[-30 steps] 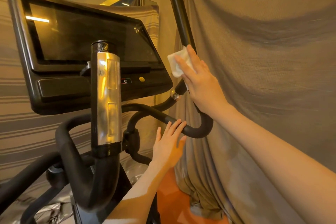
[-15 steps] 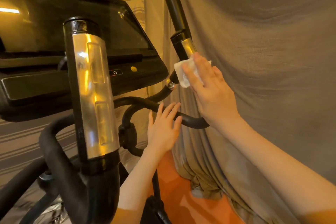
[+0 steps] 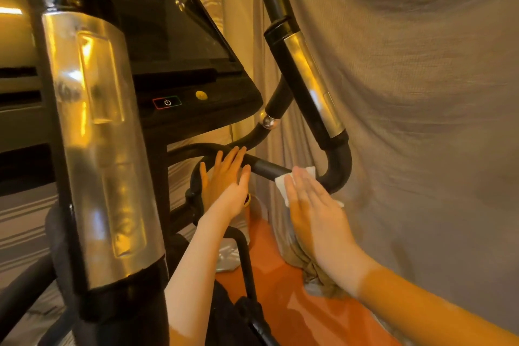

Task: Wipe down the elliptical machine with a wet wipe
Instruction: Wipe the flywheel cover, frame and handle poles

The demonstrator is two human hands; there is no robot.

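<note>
Right hand (image 3: 314, 213) flat, pressing wet wipe (image 3: 283, 182) on handlebar (image 3: 269, 168); left hand (image 3: 227, 180) spread, touching bar beside it.

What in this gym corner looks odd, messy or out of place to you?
Nothing looks broken or spilled. The one untidy spot is the grey drape behind the machine: its bottom edge lies bunched on the orange floor. The right hand presses the white wipe flat against the black handlebar; the left hand rests open on it.
</note>
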